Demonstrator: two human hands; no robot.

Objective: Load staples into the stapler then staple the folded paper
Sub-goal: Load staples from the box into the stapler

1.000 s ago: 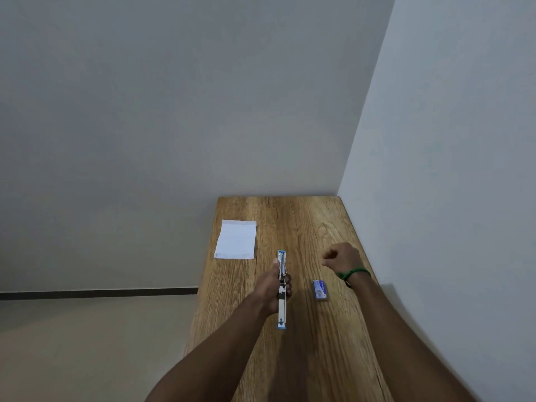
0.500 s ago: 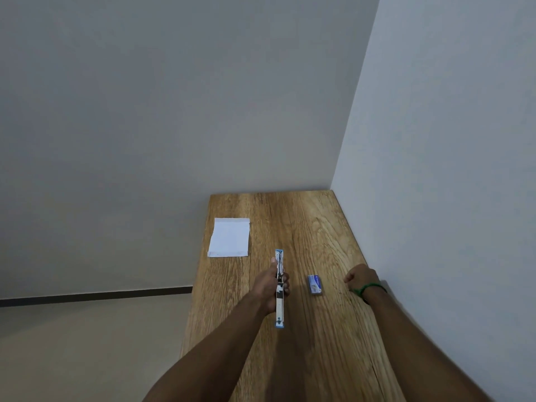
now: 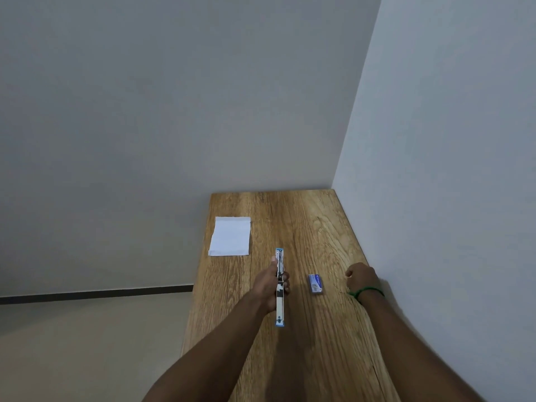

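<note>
My left hand (image 3: 268,285) grips a blue and silver stapler (image 3: 280,300) that lies unfolded lengthwise over the middle of the wooden table (image 3: 319,233). A small blue staple box (image 3: 315,283) lies on the table just right of it. My right hand (image 3: 361,277), with a green band at the wrist, rests as a closed fist on the table near the right wall, right of the box and apart from it. The folded white paper (image 3: 230,236) lies flat at the table's far left edge.
A grey wall runs along the table's right side, close to my right hand, and another wall closes off the far end. The table's left edge drops to a beige floor (image 3: 87,343).
My right hand has drawn back from above the table's middle to the right, down beside the wall. My left hand still holds the stapler in the same place.
</note>
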